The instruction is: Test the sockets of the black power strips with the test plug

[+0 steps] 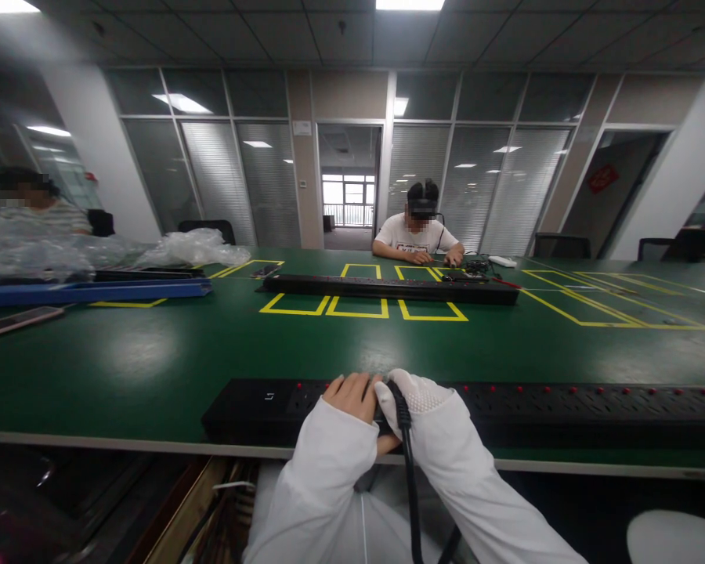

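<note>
A long black power strip (pixel 564 415) with a row of red dots and sockets lies along the near edge of the table. My left hand (pixel 352 399), bare under a white sleeve, grips it near its left end, fingers over the top and thumb on the near side. Right beside it, my right hand (pixel 423 395) wears a white dotted glove and is closed around a thick black cord (pixel 410 478). The ribbed collar of the cord shows at the palm, and the cord runs down toward my lap. Whatever the cord's end looks like is hidden in the glove.
Across the green table (pixel 153 392) lies a second black power strip (pixel 388 288) over yellow tape outlines. Blue channels (pixel 94 292), clear plastic wrap (pixel 193 249) and a phone-like slab (pixel 17 323) are at left. One person (pixel 420 227) works opposite, another (pixel 35 204) sits far left.
</note>
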`<state>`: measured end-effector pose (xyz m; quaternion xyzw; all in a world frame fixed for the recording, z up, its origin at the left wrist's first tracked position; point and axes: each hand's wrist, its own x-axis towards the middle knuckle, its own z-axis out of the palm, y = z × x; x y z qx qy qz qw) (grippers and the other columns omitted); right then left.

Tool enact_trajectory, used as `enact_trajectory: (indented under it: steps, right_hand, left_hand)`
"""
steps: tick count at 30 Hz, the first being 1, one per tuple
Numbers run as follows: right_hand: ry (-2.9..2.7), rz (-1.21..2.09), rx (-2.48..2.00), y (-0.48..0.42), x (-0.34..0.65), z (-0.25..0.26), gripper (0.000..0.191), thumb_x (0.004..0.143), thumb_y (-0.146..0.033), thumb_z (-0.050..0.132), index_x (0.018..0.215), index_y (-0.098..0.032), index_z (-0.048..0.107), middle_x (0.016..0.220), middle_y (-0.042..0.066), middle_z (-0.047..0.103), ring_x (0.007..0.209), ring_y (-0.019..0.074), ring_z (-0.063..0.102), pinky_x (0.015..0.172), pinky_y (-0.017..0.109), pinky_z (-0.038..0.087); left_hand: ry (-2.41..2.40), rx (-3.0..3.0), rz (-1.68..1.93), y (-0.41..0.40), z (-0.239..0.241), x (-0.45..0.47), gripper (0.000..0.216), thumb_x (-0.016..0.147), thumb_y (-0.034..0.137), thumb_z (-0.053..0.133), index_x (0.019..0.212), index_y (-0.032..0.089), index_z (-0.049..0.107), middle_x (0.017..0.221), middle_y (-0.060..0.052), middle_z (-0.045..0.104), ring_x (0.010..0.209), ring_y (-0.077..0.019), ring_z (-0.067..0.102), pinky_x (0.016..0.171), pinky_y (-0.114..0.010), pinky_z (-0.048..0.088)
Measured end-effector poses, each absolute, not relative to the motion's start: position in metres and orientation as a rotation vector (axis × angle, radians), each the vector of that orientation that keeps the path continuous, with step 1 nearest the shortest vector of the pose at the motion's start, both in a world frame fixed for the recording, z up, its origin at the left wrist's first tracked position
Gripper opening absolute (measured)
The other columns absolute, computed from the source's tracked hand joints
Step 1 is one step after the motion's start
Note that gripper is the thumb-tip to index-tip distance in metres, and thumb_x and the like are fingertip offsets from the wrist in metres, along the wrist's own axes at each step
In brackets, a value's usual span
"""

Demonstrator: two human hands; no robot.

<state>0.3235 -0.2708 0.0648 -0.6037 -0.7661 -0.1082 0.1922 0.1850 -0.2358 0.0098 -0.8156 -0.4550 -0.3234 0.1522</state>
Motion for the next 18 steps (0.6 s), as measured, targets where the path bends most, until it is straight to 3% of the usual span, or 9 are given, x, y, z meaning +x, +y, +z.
enact_trajectory:
  steps: [5,11,18]
  right_hand:
    - [-2.172,-0.269,-1.668,-0.2681,0.3288,0.0677,0.037,0.088,-0.045,0.043,0.105,-0.015,0.056,0.090,0.003,0.060,0.074,0.0075,0.057,0.070,0.026,0.049]
    - [-2.122,-0.290,-1.691,-0.2720,0.3230,0.0658,0.037,0.088,-0.044,0.044,0.107,-0.015,0.056,0.094,0.004,0.060,0.079,0.0087,0.057,0.072,0.027,0.049]
    - [-2.063,-0.304,-1.727,-0.2700,0.3235,0.0638,0.039,0.088,-0.046,0.043,0.106,-0.015,0.057,0.091,0.003,0.061,0.076,0.0080,0.058,0.071,0.026,0.049]
  left_hand:
    - [-1.322,-2.321,-0.912,-0.2370,0.0105,0.1861,0.069,0.062,0.066,0.056,0.105,0.013,0.061,0.110,-0.014,0.063,0.099,-0.0295,0.057,0.088,-0.044,0.040]
    - [-1.334,-2.350,-0.892,-0.2354,0.0092,0.1844,0.076,0.057,0.062,0.062,0.115,0.013,0.056,0.111,-0.013,0.063,0.099,-0.0294,0.057,0.088,-0.044,0.041]
    - [-1.330,-2.339,-0.923,-0.2373,0.0116,0.1861,0.068,0.060,0.063,0.060,0.106,0.013,0.060,0.109,-0.014,0.063,0.096,-0.0291,0.058,0.088,-0.045,0.041]
